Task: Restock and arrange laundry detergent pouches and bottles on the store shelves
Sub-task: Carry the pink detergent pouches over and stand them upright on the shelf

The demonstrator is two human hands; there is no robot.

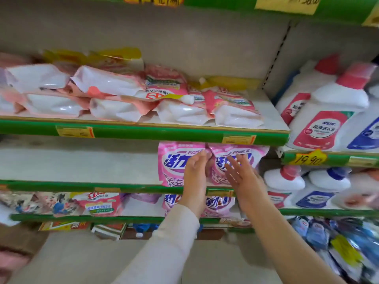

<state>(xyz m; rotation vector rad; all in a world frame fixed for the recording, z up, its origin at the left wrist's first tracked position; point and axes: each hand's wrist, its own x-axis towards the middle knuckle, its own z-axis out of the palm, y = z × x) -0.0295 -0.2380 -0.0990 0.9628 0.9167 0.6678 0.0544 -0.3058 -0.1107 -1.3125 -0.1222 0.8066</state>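
Two pink pouches stand upright side by side at frame centre on the middle shelf (82, 184): left pouch (174, 162) and right pouch (249, 152), inner edges meeting. On the upper shelf lies a flat heap of pink-and-white pouches (114, 83), too overlapped to count. At right of frame are two red-capped bottles (326, 111) above, with one red-capped bottle (285, 181) and one blue-capped bottle (328, 185) below.

Hands: left hand (194, 173) has straight fingers, tips on the left pouch's inner edge, gripping nothing. The right hand (242, 179) is splayed wide across the right pouch's face — contact unclear.
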